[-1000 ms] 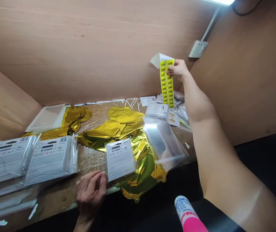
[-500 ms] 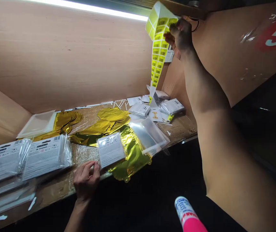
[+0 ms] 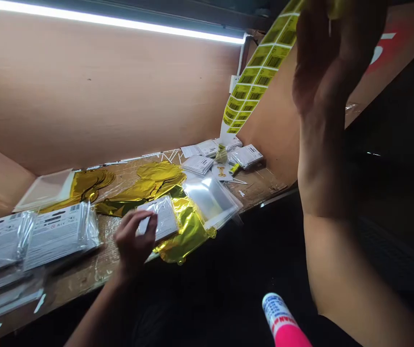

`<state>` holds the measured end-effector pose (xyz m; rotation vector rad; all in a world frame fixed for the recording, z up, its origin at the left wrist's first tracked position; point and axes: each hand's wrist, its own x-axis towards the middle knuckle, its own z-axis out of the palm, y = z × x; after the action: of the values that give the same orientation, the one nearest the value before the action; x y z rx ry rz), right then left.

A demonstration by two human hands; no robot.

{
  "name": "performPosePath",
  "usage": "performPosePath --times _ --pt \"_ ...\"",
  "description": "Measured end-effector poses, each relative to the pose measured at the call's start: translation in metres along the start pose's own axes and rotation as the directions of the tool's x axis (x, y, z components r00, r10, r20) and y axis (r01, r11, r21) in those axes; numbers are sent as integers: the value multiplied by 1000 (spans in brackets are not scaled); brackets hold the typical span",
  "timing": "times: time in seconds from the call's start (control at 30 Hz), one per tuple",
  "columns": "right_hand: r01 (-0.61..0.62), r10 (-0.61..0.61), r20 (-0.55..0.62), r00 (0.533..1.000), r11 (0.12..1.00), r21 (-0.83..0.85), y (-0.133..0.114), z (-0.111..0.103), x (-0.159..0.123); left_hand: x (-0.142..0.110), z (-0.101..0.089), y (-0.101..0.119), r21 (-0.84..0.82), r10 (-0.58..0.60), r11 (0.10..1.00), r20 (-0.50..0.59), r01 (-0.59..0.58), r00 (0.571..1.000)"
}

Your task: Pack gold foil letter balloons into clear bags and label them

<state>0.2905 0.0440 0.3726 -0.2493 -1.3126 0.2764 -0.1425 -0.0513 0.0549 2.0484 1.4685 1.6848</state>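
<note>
My right hand (image 3: pixel 332 53) is raised high near the top edge, closed on a long strip of yellow barcode labels (image 3: pixel 255 79) that hangs down toward the back right corner of the bench. My left hand (image 3: pixel 134 238) rests on the bench front, fingers curled over the edge of a small white packet in clear plastic (image 3: pixel 159 221). That packet lies on crumpled gold foil balloons (image 3: pixel 156 185).
Stacks of bagged white packets (image 3: pixel 57 233) lie at the left. Clear bags (image 3: pixel 210 197) sit right of the foil, a white tray (image 3: pixel 44 189) at the back left, small packet piles (image 3: pixel 248 155) in the back right corner. A pink-and-white tube (image 3: pixel 282 323) shows at the bottom.
My right hand has lifted the yellow label strip up and toward me. My left hand has slid onto the small white packet. The view has tilted upward.
</note>
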Motion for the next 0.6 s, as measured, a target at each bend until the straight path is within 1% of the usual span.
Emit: performPosePath --times 0.03,0.07,0.1,0.13,0.2,0.23,0.27,0.3,0.33,0.37,0.4,0.43,0.47,0.5,0.53,0.57,0.6 --pt "-13 13 5 1000 1000 -17 -11 -2 -11 33 19 20 -82 103 992 94 -95 990" --pt "-38 38 10 999 999 -20 -21 -3 -20 69 42 39 -189 185 970 169 -153 968" --pt "-72 72 18 997 997 -9 -29 -5 -26 107 68 56 -307 246 936 220 -172 944" --pt "-101 101 18 995 995 8 -36 -7 -31 144 96 72 -426 294 889 255 -166 921" --pt "-133 133 -19 991 991 32 -48 -16 -36 208 152 99 -584 420 798 367 -145 830" --pt "-138 140 -58 988 990 40 -55 -24 -39 233 177 110 -634 486 760 405 -146 774" --pt "-139 144 -109 984 989 49 -64 -35 -43 252 201 120 -667 539 735 462 -125 704" --pt "-143 150 -166 975 988 54 -74 -48 -49 264 221 130 -677 578 731 547 -87 606" --pt "-153 161 -226 961 987 51 -85 -63 -59 270 239 138 -665 600 744 630 -56 494" --pt "-167 170 -289 942 985 36 -97 -81 -72 271 255 145 -639 600 769 703 -32 382" --pt "-183 172 -362 916 983 4 -108 -100 -90 268 268 150 -605 585 796 758 -22 289" --pt "-205 166 -443 881 978 -41 -118 -118 -113 262 280 155 -574 563 819 794 -22 229" --pt "-236 153 -529 835 967 -93 -126 -135 -140 254 291 158 -550 542 835 815 -24 206" --pt "-288 146 -622 769 948 -134 -130 -149 -170 246 300 160 -531 524 847 826 -26 207" --pt "-359 154 -703 694 921 -153 -130 -158 -202 238 309 162 -513 507 858 836 -26 213" --pt "-446 177 -770 613 882 -152 -126 -163 -233 230 318 164 -495 489 869 846 -27 214" --pt "-562 231 -825 516 818 -123 -117 -162 -261 223 326 166 -474 471 880 858 -33 205"
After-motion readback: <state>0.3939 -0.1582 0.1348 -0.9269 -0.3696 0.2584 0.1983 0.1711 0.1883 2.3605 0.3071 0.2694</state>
